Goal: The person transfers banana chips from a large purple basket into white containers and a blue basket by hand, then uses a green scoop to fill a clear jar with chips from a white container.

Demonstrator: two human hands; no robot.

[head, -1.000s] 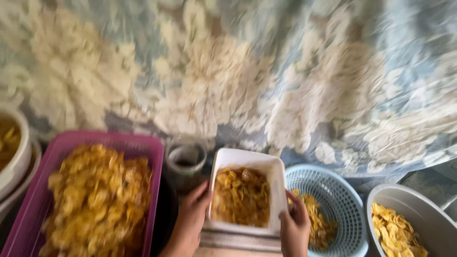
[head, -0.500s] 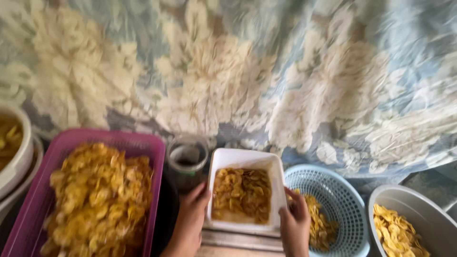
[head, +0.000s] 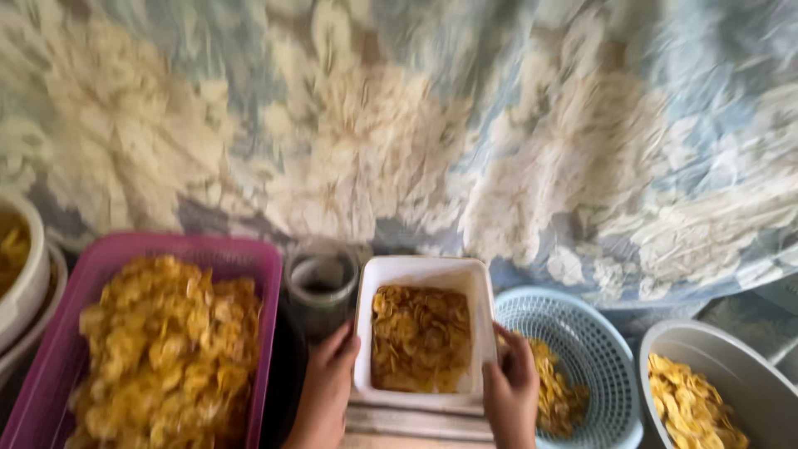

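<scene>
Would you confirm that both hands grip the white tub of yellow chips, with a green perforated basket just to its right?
Not quite: the head view shows the perforated basket is light blue, not green. The rest holds: the left hand and right hand grip the sides of the white tub of yellow chips, and the basket sits just to its right.

White container [head: 422,333] slightly lower (barely)

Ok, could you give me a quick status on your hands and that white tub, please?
Left hand and right hand grip white tub sides. Tub holds yellow chips. Nothing blocking.
</scene>
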